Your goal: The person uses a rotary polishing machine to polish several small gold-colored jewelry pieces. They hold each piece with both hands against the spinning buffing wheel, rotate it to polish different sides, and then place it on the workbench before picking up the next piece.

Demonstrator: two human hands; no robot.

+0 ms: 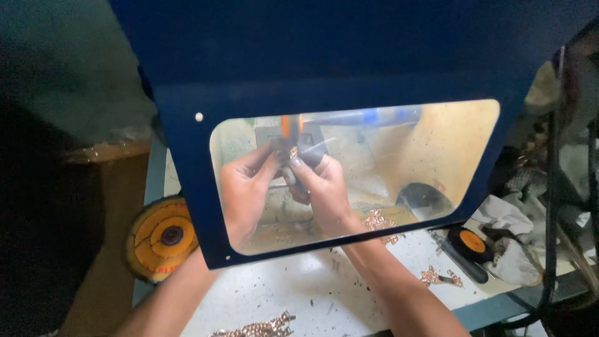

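- Both hands work behind the clear window of a dark blue metal guard hood (187,125), seen through the pane.
- The left hand (244,190) is pinched narrow, thumb and fingertips closed on a small copper-coloured metal piece (293,151).
- The right hand (324,187) grips the same small piece from the other side, fingers curled tight round it; a dark covering sits on one fingertip.
- The piece is held up against a thin orange spinning wheel (286,126) at the top of the window; whether it touches the wheel I cannot tell.
- A heap of copper-coloured chain parts (379,221) lies on the white worktop (312,293) just beside the right wrist.
- More chain pieces (262,327) lie near the front edge, between the forearms.
- A round yellow cloth buffing wheel (161,237) sits left of the hood.
- A small black-and-orange wheel (471,242) lies at the right, near white rags (502,215).
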